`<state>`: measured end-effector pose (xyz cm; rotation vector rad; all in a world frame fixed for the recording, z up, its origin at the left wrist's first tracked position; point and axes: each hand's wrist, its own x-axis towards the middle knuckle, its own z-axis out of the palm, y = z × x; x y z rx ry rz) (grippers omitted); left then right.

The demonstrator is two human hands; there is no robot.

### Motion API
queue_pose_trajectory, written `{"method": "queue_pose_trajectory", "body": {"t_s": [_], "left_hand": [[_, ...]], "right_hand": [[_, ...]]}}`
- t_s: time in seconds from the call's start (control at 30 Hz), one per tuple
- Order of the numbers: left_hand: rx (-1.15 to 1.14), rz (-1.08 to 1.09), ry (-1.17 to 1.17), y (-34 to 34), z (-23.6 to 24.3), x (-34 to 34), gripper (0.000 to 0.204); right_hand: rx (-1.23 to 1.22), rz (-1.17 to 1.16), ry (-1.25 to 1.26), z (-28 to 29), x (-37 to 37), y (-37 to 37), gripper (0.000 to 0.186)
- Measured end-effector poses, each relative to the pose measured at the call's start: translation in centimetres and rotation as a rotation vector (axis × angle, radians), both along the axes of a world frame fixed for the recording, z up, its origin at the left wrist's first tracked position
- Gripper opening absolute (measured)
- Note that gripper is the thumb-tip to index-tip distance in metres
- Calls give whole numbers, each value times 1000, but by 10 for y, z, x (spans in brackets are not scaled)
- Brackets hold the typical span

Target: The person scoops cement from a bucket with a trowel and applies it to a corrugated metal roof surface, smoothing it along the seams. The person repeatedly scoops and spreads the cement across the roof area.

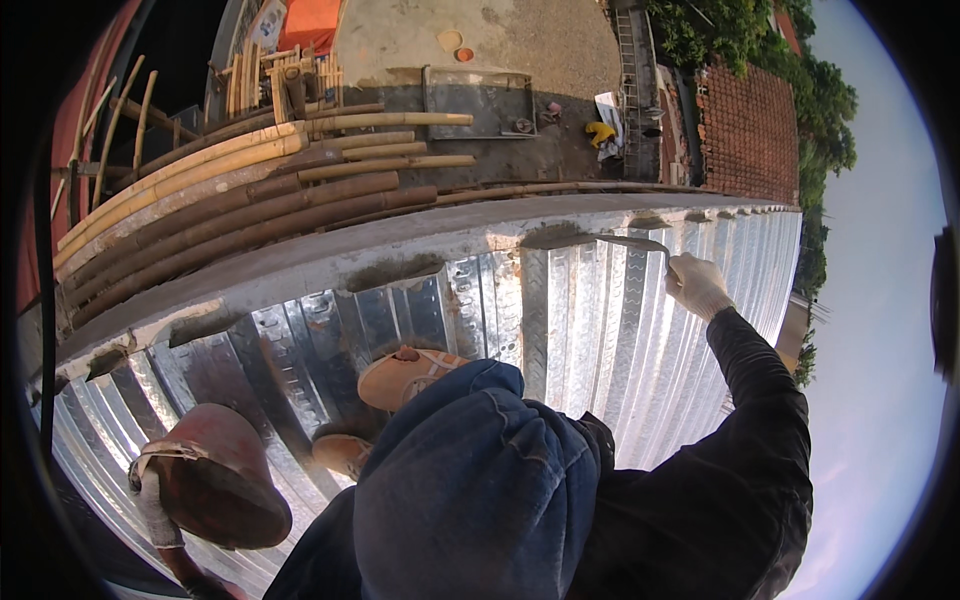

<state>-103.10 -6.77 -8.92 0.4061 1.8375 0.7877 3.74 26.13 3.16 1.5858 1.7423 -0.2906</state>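
In a pale work glove, my right hand (698, 286) is closed round the handle of a trowel (632, 242). Its long blade lies against the concrete edge beam (420, 240), beside a dark patch of mortar (555, 235). At the lower left, my gloved left hand (152, 490) grips the side of a worn reddish bucket (222, 450), which is tilted; its contents are not clear to me. Under my feet stretches ribbed metal decking (570, 310), its ends meeting the beam, with several dark hollows along the joint. My tan shoes (405, 378) stand on it.
Beyond the beam is a drop to a yard (480, 60). Bamboo poles (300, 180) run along the outer left side. Below are a shallow mixing trough (478, 103), a ladder (632, 70) and a person in yellow (600, 133). A tiled roof (750, 130) stands at right.
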Motion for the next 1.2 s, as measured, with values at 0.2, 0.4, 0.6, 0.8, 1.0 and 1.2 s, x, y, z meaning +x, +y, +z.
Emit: {"method": "queue_pose_trajectory", "body": {"t_s": [0.2,0.4,0.6,0.8,1.0,1.2], "left_hand": [[-31,42,19,13,18,28,51],[-52,56,-44,58,61,95,45],[16,222,7,80,114,174,36],[101,422,24,44,114,221,30],[151,471,55,44,131,259,29],[184,472,89,56,154,292,22]], "right_hand": [[177,-166,17,-1,23,-51,24],[244,-320,228,-22,-49,-68,27],[87,-126,615,-65,-180,-40,34],[144,36,805,-71,-256,-7,30],[23,146,908,-56,-317,31,33],[-182,506,951,-24,-407,46,34]]}}
